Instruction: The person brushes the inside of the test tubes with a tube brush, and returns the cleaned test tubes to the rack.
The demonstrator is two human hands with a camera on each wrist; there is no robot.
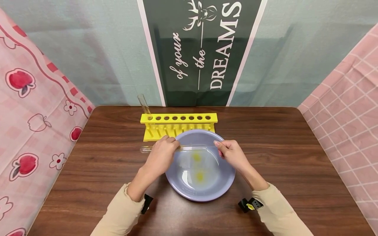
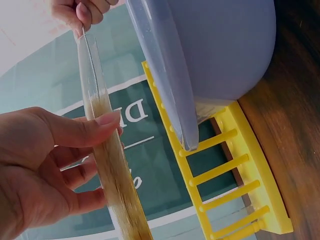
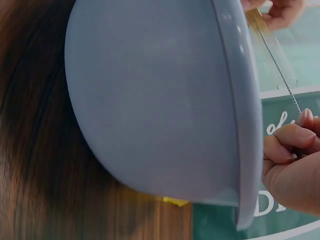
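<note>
My left hand (image 1: 163,153) grips a clear glass test tube (image 1: 146,149) that lies nearly level over the far part of a lavender basin (image 1: 200,198). Inside the tube sits a test tube brush (image 2: 119,185) with tan bristles. Its twisted wire stem (image 3: 280,71) comes out of the tube's mouth on the right. My right hand (image 1: 234,154) pinches that stem, curled fingers close above the basin's right rim. In the left wrist view, the left thumb and fingers wrap the tube around the bristles. Shallow liquid with two yellow patches shows in the basin.
Behind the basin stands a yellow test tube rack (image 1: 178,118), partly hidden by the rim. Another glass test tube (image 1: 143,102) leans in its leftmost hole. All stand on a dark wooden table (image 1: 265,137), with printed cloths hanging behind and at both sides.
</note>
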